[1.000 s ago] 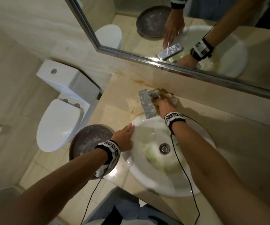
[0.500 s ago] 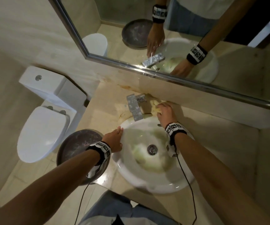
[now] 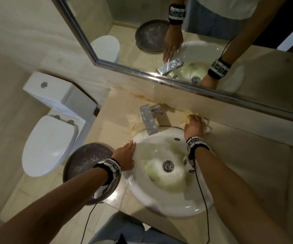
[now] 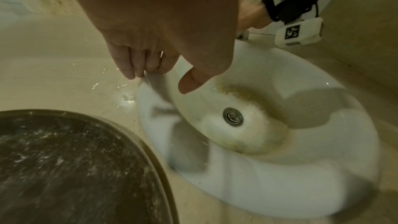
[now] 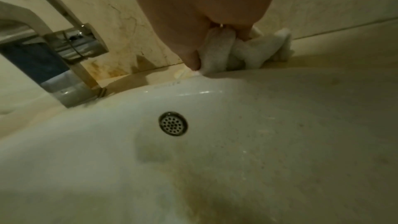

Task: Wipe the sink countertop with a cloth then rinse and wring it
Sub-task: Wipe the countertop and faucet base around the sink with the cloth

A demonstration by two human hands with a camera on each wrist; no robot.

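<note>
A bunched pale cloth [image 3: 188, 115] [image 5: 247, 50] lies on the beige countertop [image 3: 117, 117] behind the white sink [image 3: 191, 205], against the back wall to the right of the chrome tap [image 3: 148, 119]. My right hand [image 3: 194, 125] [image 5: 206, 40] grips the cloth, fingers curled into its folds, and presses it on the counter. My left hand [image 3: 126, 155] [image 4: 150, 64] rests flat on the sink's left rim [image 4: 150, 94], fingers straight and holding nothing. The basin shows yellowish stains around the drain [image 3: 167, 165].
A dark round stool or bin top [image 3: 87, 161] stands left of the counter under my left forearm. A white toilet [image 3: 48, 138] is farther left. The mirror [image 3: 177, 41] runs along the wall above the counter. Rust-coloured stains mark the counter behind the tap.
My right hand has slid the cloth rightward along the back of the counter, away from the tap. The left hand has stayed on the sink rim. The head view has shifted.
</note>
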